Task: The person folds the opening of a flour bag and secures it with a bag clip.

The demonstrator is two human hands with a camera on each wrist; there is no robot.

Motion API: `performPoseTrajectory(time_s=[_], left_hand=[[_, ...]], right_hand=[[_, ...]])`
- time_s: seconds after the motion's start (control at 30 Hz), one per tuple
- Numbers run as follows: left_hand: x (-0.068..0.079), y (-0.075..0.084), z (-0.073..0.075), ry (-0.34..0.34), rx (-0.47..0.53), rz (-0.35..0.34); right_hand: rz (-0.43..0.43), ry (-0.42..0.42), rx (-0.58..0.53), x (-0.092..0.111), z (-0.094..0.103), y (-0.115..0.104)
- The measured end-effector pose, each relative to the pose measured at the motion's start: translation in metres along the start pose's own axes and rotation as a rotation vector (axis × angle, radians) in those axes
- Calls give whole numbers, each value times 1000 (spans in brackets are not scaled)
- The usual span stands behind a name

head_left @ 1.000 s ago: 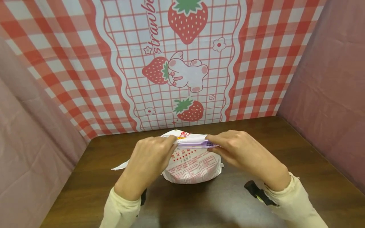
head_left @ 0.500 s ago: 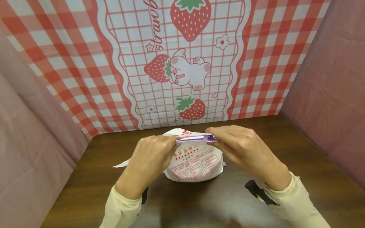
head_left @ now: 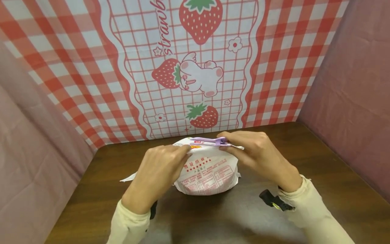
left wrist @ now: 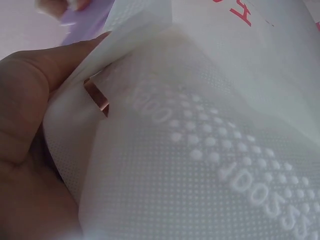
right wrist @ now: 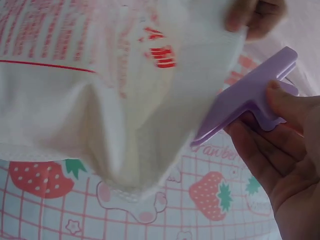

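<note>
A white bag with red printing [head_left: 210,176] stands on the table in the head view, its top gathered up. My left hand [head_left: 161,166] pinches the bag's top edge at its left side, and the left wrist view shows the embossed white material [left wrist: 200,165] between thumb and fingers. My right hand [head_left: 256,149] holds a purple bag clip [head_left: 207,139] by its right end, along the bag's top. In the right wrist view the clip [right wrist: 250,97] lies beside the bag's edge, its long bars slightly apart. Whether any bag material sits between them I cannot tell.
The brown wooden table [head_left: 106,203] reaches back to a red-and-white strawberry cloth [head_left: 201,67]. Pink curtains hang at the left [head_left: 27,135] and right [head_left: 344,101]. A pointed white corner [head_left: 128,177] sticks out behind my left wrist.
The purple clip, in my right hand, has risen from the bag's top fold to its far side, and the white edge now shows below it. My left hand keeps its pinch on the bag.
</note>
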State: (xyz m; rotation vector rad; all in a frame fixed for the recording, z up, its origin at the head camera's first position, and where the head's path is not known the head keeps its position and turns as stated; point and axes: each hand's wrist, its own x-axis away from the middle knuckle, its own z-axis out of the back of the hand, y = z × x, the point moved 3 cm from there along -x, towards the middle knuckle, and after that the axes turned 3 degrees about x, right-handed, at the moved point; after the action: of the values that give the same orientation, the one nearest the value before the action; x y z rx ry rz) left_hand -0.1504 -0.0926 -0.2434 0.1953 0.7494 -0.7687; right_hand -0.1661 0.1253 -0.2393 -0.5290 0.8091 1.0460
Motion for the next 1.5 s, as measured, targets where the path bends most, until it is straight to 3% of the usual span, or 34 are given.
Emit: performPoseTrajectory(time_s=[0.2, 0.37, 0.6, 0.83, 1.0, 1.23, 1.5], left_hand=[[-2, -1, 1, -6, 4, 3], [-1, -1, 0, -6, 0, 13], [0, 0, -1, 4, 0, 16], [0, -1, 0, -3, 5, 11], [0, -1, 0, -1, 2, 16], [0, 0, 0, 0, 7, 12], [0, 0, 0, 5, -3, -1]], right_hand=[[58, 74, -72, -5, 12, -8], [37, 102, -112, -6, 18, -13], [42, 58, -89, -9, 11, -14], [66, 159, -76, -9, 12, -16], [69, 104, -96, -10, 10, -18], [60, 136, -45, -7, 11, -15], [-11, -35, -66, -4, 7, -7]])
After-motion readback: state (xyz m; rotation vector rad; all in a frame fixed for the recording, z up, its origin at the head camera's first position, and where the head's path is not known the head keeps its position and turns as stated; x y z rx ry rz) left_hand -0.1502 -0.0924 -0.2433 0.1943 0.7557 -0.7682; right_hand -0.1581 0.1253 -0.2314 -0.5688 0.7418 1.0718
